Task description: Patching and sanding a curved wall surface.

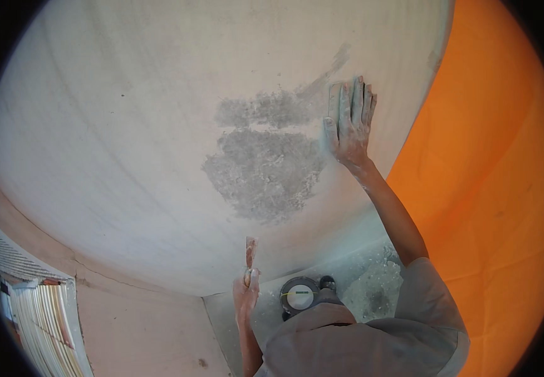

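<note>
My right hand lies against a pale wall, fingers stretched upward and dusted white. Beneath it is a flat rectangular pad, pressed to the surface; only its left edge and upper corner show. Left of that hand, two rough grey patches mark the wall, a narrow upper one and a wide lower one. Lower down, my left hand is closed round the handle of a putty knife. Its smeared blade points up, apart from the wall patches.
An orange sheet hangs along the right side. By my shoe stands a round dark-rimmed container with a pale centre. White splatter covers the floor. Ribbed pale panels lie beyond an opening at lower left.
</note>
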### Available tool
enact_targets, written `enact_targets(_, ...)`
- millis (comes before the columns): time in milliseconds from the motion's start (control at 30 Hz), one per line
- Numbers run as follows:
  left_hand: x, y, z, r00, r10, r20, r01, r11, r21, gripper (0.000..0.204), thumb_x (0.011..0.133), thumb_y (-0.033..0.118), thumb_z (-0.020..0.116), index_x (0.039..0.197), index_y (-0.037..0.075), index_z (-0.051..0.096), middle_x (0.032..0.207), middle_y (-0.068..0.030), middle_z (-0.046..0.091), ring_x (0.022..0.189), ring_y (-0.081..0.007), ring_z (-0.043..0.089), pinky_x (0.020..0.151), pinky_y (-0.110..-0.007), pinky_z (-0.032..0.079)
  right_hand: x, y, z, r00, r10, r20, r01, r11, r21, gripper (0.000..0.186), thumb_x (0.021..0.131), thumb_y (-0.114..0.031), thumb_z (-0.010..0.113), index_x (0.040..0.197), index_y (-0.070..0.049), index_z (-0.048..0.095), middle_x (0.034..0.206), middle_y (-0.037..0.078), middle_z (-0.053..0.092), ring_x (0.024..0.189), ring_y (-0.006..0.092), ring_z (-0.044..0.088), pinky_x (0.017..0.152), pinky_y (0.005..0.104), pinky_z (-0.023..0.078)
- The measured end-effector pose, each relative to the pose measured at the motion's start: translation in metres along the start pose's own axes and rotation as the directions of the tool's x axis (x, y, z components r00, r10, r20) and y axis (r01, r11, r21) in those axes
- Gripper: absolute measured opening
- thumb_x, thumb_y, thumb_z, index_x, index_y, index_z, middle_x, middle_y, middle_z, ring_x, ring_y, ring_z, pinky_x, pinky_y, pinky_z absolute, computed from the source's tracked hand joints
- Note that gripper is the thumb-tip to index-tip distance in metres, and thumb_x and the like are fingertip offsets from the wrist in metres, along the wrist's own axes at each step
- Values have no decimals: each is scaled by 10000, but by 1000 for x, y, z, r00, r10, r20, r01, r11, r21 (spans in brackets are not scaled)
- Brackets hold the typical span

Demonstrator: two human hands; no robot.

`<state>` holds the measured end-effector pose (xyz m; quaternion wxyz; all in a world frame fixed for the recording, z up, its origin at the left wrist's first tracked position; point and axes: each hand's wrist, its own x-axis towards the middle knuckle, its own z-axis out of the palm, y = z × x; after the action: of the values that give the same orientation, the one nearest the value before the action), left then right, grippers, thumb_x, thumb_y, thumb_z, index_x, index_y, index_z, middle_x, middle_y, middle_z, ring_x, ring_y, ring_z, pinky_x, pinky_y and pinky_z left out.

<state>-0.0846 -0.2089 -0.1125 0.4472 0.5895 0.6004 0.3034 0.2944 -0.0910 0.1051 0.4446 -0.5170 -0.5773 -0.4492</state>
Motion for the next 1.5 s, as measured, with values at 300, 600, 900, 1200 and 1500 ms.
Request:
enact_targets(300, -17, 12, -4, 996, 36, 87, -44, 995, 91, 380, 991, 367, 606, 965, 3, 713, 689, -133, 541, 657, -222, 540, 682, -386, 458, 106, 28, -20, 966, 81, -246, -106, 990, -91, 534, 1067, -308, 416, 1571, -132, 450, 1659, 172, 335, 1556, 378, 240, 1277, 539, 127)
enact_targets(600, -13, -50, -6, 996, -83, -17, 84, 995, 52, 375, 998, 360, 584, 1008, 8, 712, 723, -129, 581, 685, -220, 571, 700, -393, 474, -85, -4, 0, 818, -477, 321, 430, 878, 208, 508, 1020, -409, 528, 1490, -219, 567, 1580, 126, 471, 1468, 281, 421, 1253, 446, 283)
enact_targets(900, -14, -32, -19, 997, -65, -43, 71, 981, 181, 424, 1005, 426, 598, 1013, 18, 714, 755, -150, 594, 735, -247, 587, 746, -405, 482, 71, 6, 0, 989, 25, -143, -18, 999, 48, 518, 1029, -311, 533, 1519, -144, 519, 1614, 172, 404, 1499, 401, 336, 1264, 527, 207)
enact_targets(1200, -19, -45, -11, 994, -100, 34, 93, 982, 164, 442, 994, 428, 607, 959, 0, 711, 756, -167, 614, 744, -278, 615, 749, -419, 482, -17, -22, 2, 972, -178, 151, 175, 984, 35, 535, 1016, -449, 541, 1520, -273, 520, 1589, 71, 459, 1460, 281, 413, 1277, 475, 222)
enact_targets(1500, -21, -63, -7, 990, -107, 93, 91, 983, 161, 423, 980, 412, 623, 979, 5, 737, 780, -193, 661, 757, -282, 674, 761, -413, 499, -55, -55, 24, 979, -133, 154, 124, 990, 71, 560, 1010, -366, 541, 1553, -237, 487, 1622, 132, 406, 1504, 323, 352, 1271, 496, 201)
